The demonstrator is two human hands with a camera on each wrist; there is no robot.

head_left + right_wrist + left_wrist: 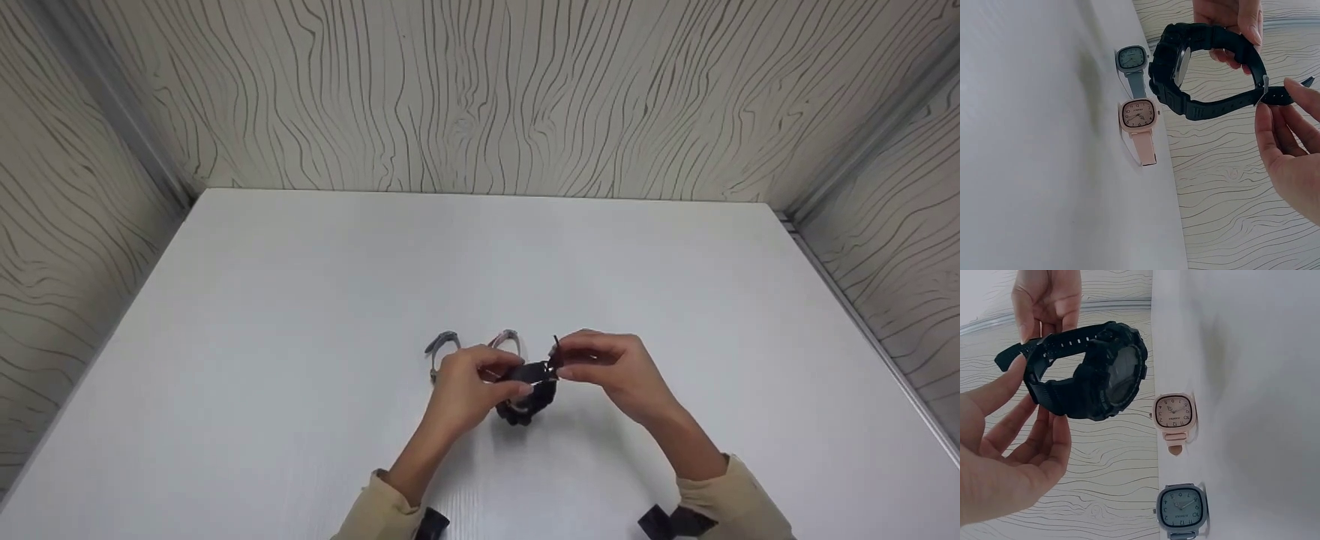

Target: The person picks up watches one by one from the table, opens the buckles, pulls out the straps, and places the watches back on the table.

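Note:
A chunky black wristwatch (1117,371) hangs in the air between both hands, its strap looped through the metal buckle (1264,87). My left hand (469,382) pinches the strap on the buckle side between thumb and fingers. With thumb and fingertips, my right hand (619,371) grips the free strap end that sticks out past the buckle. The watch face points away from the hands in the left wrist view. Behind it on the table, a pink square watch (1139,115) and a blue-grey square watch (1131,58) stand side by side with their straps closed into loops.
The white table (300,300) spreads beneath the hands. Wood-patterned panels (465,97) rise behind it and on both sides, with grey metal strips at the corners. Dark objects (675,523) sit at the sleeves near the bottom edge.

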